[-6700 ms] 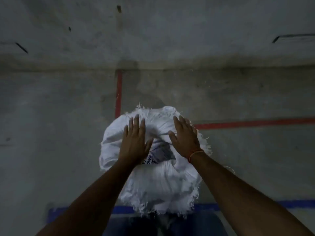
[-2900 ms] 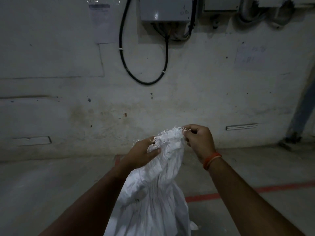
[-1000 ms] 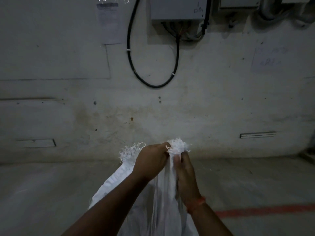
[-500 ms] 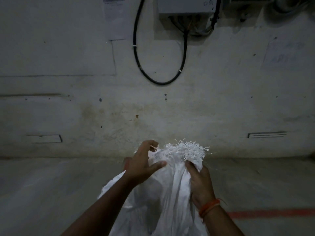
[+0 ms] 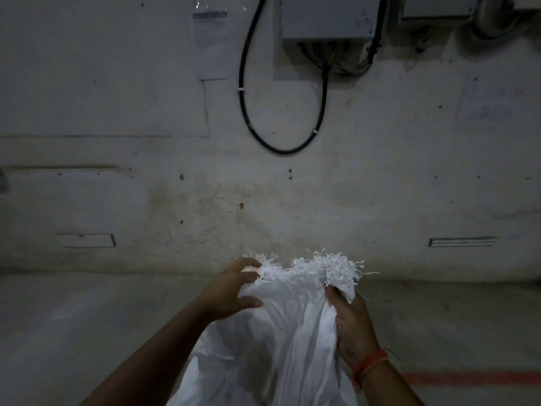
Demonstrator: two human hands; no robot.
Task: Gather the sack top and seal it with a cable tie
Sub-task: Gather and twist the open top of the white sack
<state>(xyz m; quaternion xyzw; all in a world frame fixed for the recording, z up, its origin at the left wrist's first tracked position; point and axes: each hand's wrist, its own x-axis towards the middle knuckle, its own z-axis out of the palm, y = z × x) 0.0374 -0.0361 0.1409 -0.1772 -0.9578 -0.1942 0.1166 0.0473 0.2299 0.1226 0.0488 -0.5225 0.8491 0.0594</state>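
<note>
White sack (image 5: 281, 332) top wider now than before, both hands (image 5: 231, 291) gripping.

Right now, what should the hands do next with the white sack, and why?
Probably sweep the left hand toward the right hand, bunching the sack top. The frayed edge is spread wide between them, too loose to tie, and no cable tie shows.

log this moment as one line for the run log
step: gathering sack top | left hand: grips frayed edge of sack | right hand: holds bunched cloth below fringe | cable tie: not in view | seal: not yet done
</note>
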